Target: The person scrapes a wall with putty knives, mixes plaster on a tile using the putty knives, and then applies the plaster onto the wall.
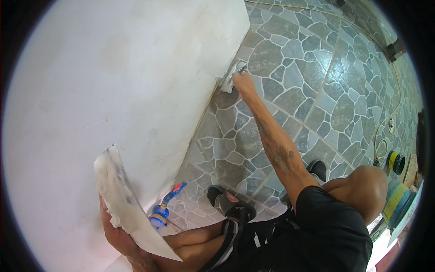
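My left hand (118, 233) grips a wide white board (156, 242) at the lower left, with a lumpy pale paste (113, 195) spread along it. My right arm reaches out to the foot of the white wall (113, 68), where my right hand (241, 82) is closed on a metal putty knife (226, 86). The knife lies along the seam between wall and floor, just below a small chipped crack in the plaster (213, 75). Part of my left hand is hidden behind the board.
Grey stone-patterned floor tiles (331, 99) surround my sandalled foot (231, 204). A blue object (159, 217) stands by the wall. At the right are a teal bucket (396, 206), a dark can with a yellow band (395, 161) and a long pale cable (380, 147).
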A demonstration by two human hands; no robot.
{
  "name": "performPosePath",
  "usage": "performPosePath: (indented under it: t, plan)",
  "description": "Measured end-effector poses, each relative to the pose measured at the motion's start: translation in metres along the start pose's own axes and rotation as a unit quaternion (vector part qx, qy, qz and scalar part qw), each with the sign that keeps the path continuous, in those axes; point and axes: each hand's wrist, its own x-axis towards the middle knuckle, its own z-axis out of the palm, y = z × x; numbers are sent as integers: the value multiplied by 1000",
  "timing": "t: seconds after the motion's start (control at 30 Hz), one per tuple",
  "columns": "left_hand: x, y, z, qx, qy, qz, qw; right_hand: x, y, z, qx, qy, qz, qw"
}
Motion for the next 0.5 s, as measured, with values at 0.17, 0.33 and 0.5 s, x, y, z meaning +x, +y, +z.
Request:
performPosePath:
  t: [0.17, 0.33, 0.5]
  plan:
    - [6, -10, -15, 58, -8, 52, 997, 17, -9, 13, 34, 14, -42, 998]
    - [5, -9, -21, 8, 16, 11, 1000, 10, -60, 13, 33, 8, -108, 994]
    - [5, -6, -14, 23, -10, 15, 1000, -38, -148, -9, 0, 8, -156, 988]
